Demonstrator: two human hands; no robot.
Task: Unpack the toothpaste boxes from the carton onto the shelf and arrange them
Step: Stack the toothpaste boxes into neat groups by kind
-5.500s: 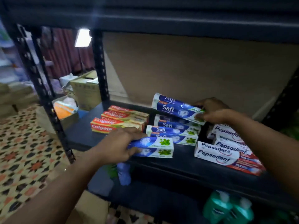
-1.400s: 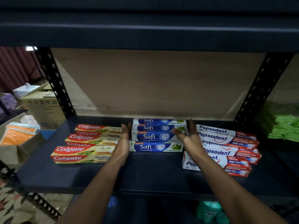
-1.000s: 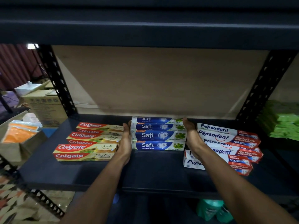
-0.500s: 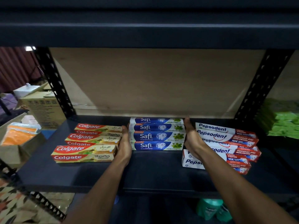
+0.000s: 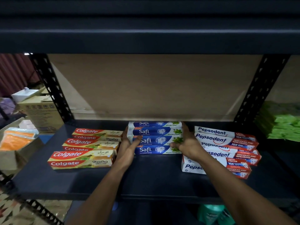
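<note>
Blue Safi toothpaste boxes (image 5: 154, 132) grouped on a dark metal shelf (image 5: 154, 179).
Left hand (image 5: 127, 150) and right hand (image 5: 189, 143), fingers extended (gripping nothing), rest against the group's ends.

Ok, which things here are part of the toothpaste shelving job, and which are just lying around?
Job: Safi boxes, between left hand and right hand; Colgate boxes; Pepsodent boxes; shelf.
Lying about: green packs at right, orange packets at left, green bottles below.

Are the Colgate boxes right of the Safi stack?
No, the Colgate boxes lie left of the Safi boxes; the Pepsodent boxes are on the right.
</note>
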